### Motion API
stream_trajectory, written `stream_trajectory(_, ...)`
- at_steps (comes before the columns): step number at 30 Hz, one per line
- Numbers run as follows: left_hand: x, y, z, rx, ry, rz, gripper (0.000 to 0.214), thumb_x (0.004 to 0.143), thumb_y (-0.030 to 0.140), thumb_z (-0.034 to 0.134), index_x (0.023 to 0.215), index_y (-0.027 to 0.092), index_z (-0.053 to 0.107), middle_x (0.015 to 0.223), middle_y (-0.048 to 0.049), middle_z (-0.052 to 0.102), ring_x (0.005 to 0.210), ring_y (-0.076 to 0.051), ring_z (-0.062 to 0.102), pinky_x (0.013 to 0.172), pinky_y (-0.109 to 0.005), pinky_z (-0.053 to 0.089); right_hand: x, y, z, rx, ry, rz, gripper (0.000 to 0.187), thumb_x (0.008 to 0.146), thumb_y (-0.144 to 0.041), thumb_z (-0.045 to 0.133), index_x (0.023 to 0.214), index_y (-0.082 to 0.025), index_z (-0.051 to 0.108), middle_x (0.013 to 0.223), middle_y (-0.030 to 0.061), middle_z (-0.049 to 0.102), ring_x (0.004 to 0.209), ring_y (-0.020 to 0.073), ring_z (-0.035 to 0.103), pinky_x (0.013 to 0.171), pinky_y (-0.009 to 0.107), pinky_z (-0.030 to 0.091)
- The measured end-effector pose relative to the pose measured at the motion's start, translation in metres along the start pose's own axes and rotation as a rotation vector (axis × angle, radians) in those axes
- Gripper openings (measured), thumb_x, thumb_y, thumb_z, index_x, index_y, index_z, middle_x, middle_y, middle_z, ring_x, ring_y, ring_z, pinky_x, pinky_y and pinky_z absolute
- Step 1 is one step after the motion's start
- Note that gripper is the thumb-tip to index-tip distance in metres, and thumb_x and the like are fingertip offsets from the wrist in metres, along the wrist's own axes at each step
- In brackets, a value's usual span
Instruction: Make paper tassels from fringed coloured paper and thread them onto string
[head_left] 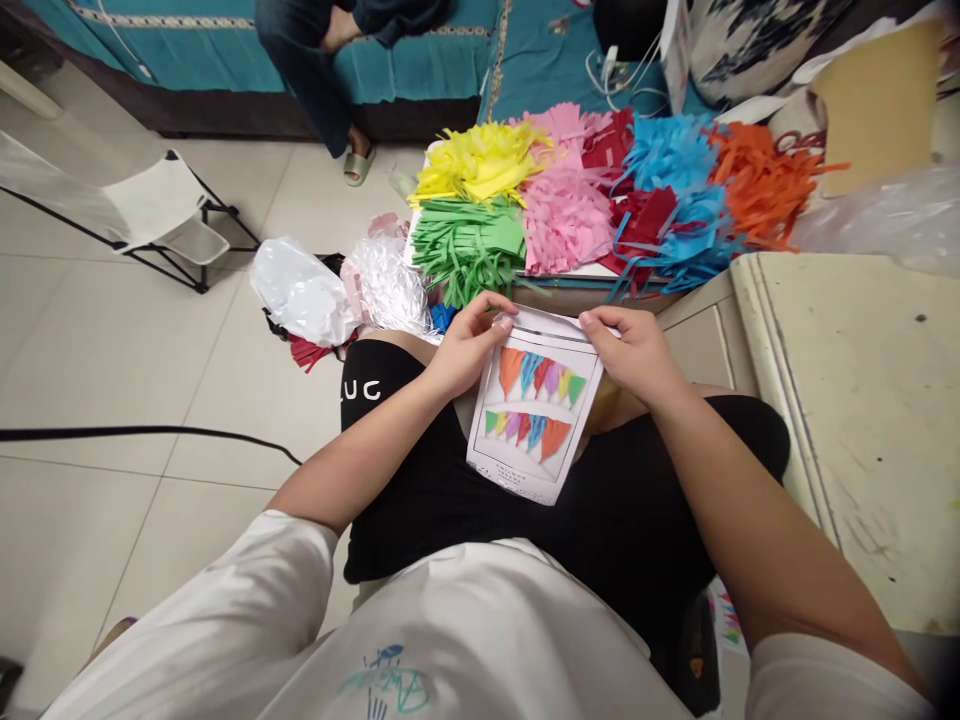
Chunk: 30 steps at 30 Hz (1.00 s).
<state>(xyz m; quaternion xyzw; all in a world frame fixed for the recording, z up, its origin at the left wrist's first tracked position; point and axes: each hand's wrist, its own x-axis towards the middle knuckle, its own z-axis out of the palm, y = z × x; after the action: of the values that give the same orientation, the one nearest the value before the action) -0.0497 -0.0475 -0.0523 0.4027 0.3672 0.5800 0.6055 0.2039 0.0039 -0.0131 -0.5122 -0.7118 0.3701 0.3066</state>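
White rectangular paper sheet printed with colourful bunting (pixel 536 400) hangs between the person's two bare hands, above the lap. The left hand (pixel 471 345) pinches its upper left corner between thumb and fingers; the right hand (pixel 634 350) pinches the upper right corner the same way. Holding both corners probably stretches the sheet so its printed side faces the wearer; the lettering near its lower edge is too small to read. Black fabric legwear (pixel 637 490) lies beneath.

Just beyond the hands, fringed strips are heaped by colour, an arrangement that seems meant for telling them apart: yellow strips (pixel 480 165), green strips (pixel 469 240), pink strips (pixel 566 225), dark red strips (pixel 641 220), blue strips (pixel 671 150) and orange strips (pixel 761 185). A crumpled white plastic bag (pixel 300 290) sits on the floor to the left, and a cream-topped cabinet (pixel 862 400) stands to the right. Farther off, another person's dark-trousered leg (pixel 319 75) hangs from a teal-covered seat (pixel 420 70).
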Motion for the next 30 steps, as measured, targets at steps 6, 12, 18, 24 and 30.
stream_trajectory(6,0.009,0.007,0.007,0.026,0.087,-0.012,0.033,0.091,0.044,0.095,0.111,0.023,0.079,0.094,-0.0023,0.079,0.081,-0.015,0.073,0.08,-0.029,0.06,0.005,-0.001,-0.003,0.128,-0.013,0.004,0.051,0.095,-0.071,0.079,0.1,-0.022,0.092,0.103,0.0077,0.087,0.096,0.0309,0.077,0.079,0.039,0.056)
stream_trajectory(12,0.002,0.022,0.025,-0.134,0.174,-0.123,0.039,0.085,0.03,0.1,0.098,0.023,0.063,0.077,0.0045,0.071,0.071,-0.013,0.07,0.07,-0.025,0.058,0.007,-0.001,-0.016,0.23,-0.074,0.053,0.047,0.089,-0.068,0.089,0.11,-0.026,0.096,0.113,0.0093,0.09,0.099,0.0309,0.08,0.08,0.039,0.061)
stream_trajectory(18,-0.017,0.004,0.018,-0.095,0.104,-0.27,0.059,0.063,0.046,0.114,0.086,0.017,0.068,0.078,0.0014,0.076,0.071,-0.011,0.07,0.07,-0.023,0.059,-0.007,-0.003,-0.01,0.143,-0.346,0.099,0.051,0.085,-0.07,0.093,0.1,-0.021,0.096,0.103,0.0096,0.089,0.087,0.0274,0.078,0.071,0.034,0.058)
stream_trajectory(24,-0.022,0.01,-0.001,-0.053,-0.007,-0.363,0.05,0.079,0.061,0.103,0.09,0.017,0.081,0.078,-0.0032,0.077,0.067,-0.015,0.072,0.062,-0.026,0.058,-0.008,-0.007,-0.004,0.144,-0.41,0.143,0.064,0.09,-0.084,0.08,0.094,-0.022,0.095,0.096,0.0094,0.087,0.08,0.0252,0.076,0.066,0.033,0.056)
stream_trajectory(30,-0.023,0.033,-0.006,-0.037,-0.172,-0.341,0.047,0.082,0.052,0.105,0.101,0.02,0.076,0.084,-0.0021,0.08,0.064,-0.014,0.073,0.054,-0.024,0.055,-0.001,-0.01,-0.019,0.185,-0.526,0.089,0.058,0.081,-0.077,0.094,0.1,-0.023,0.097,0.102,0.0114,0.089,0.085,0.0275,0.079,0.072,0.035,0.06)
